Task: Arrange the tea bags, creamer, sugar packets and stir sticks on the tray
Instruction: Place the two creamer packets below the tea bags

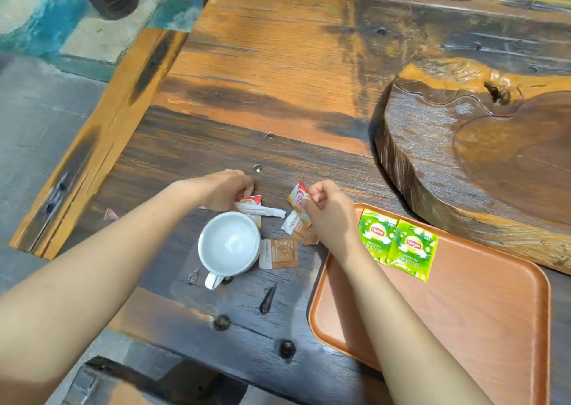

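Observation:
An orange tray point(463, 312) lies at the lower right with two green tea bags point(398, 244) side by side at its far left corner. My right hand point(330, 210) pinches an orange-and-red creamer packet point(298, 200) lifted above the table, left of the tray. My left hand point(222, 188) grips another creamer packet point(250, 201) just beyond the cup, next to a white wrapped stir stick point(265, 211). Two brown sugar packets lie on the table: one point(281, 253) right of the cup, another point(301, 230) under my right hand.
A white cup point(230, 247) stands on the dark wooden table point(247, 64), handle toward me. A thick carved wooden slab point(479, 145) rises behind the tray at the right. The table's left edge drops to a tiled floor point(40, 126).

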`<state>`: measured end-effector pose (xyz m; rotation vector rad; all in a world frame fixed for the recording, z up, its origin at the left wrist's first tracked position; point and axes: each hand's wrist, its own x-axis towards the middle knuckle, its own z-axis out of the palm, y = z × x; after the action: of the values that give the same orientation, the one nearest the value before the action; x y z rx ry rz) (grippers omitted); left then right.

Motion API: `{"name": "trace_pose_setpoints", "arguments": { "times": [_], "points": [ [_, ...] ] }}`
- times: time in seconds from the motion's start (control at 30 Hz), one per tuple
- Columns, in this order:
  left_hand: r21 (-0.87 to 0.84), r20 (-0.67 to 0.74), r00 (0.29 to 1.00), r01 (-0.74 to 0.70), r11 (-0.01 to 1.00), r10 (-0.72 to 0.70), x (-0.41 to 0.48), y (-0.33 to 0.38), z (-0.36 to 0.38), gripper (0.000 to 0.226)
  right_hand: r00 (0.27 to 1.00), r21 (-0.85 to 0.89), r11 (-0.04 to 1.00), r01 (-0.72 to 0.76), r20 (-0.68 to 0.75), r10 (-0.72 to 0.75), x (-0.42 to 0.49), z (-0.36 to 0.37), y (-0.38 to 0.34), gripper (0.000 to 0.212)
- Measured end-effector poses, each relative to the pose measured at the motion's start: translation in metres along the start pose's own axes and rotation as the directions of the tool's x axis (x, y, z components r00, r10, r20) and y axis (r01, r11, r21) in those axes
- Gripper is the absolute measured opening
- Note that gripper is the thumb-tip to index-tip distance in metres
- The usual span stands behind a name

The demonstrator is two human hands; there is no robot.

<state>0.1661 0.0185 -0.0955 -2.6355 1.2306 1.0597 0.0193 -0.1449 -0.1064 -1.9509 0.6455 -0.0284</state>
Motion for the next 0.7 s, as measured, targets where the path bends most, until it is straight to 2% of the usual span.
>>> {"name": "trace_pose_setpoints", "arguments": {
  "times": [0.13,0.3,0.4,0.43,0.47,0.53,0.57,0.6,0.63,0.7],
  "points": [
    [-0.185,-0.045,0.997,0.051,0.981,-0.060,-0.003,-0.004,-0.003,0.034,0.996,0.221,0.973,-0.071,-0.045,0.083,-0.002,-0.014,0.000,0.015],
    [-0.265,-0.059,0.993,0.088,0.960,-0.107,-0.002,-0.004,-0.010,0.009,0.988,0.411,0.908,-0.076,-0.096,0.125,-0.017,-0.033,0.003,0.010],
    [-0.336,-0.170,0.972,0.097,0.937,-0.162,-0.001,0.003,-0.023,0.020,0.975,0.447,0.889,-0.099,-0.134,0.177,-0.033,-0.051,0.012,0.011],
    [-0.421,-0.241,0.953,0.068,0.904,-0.184,-0.001,0.008,-0.028,0.022,0.969,0.455,0.884,-0.105,-0.154,0.195,-0.040,-0.058,0.017,0.011],
    [-0.562,-0.299,0.928,0.017,0.827,-0.222,-0.001,0.014,-0.033,0.022,0.961,0.464,0.879,-0.112,-0.176,0.216,-0.048,-0.064,0.021,0.011],
    [-0.826,-0.323,0.904,-0.124,0.551,-0.281,-0.001,0.027,-0.043,0.019,0.943,0.463,0.876,-0.138,-0.210,0.259,-0.063,-0.073,0.031,0.010],
    [-0.877,-0.321,0.900,-0.165,0.451,-0.294,-0.001,0.032,-0.045,0.019,0.935,0.450,0.879,-0.159,-0.217,0.281,-0.071,-0.076,0.036,0.009],
    [-0.892,-0.319,0.899,-0.176,0.417,-0.301,0.000,0.037,-0.046,0.019,0.930,0.436,0.882,-0.178,-0.219,0.296,-0.077,-0.078,0.040,0.008],
    [-0.889,-0.317,0.899,-0.171,0.424,-0.302,0.002,0.042,-0.044,0.019,0.929,0.423,0.887,-0.187,-0.218,0.300,-0.082,-0.079,0.043,0.008],
    [-0.864,-0.291,0.911,-0.120,0.489,-0.291,0.007,0.051,-0.038,0.023,0.933,0.406,0.894,-0.188,-0.211,0.291,-0.090,-0.078,0.047,0.011]
  ]
}}
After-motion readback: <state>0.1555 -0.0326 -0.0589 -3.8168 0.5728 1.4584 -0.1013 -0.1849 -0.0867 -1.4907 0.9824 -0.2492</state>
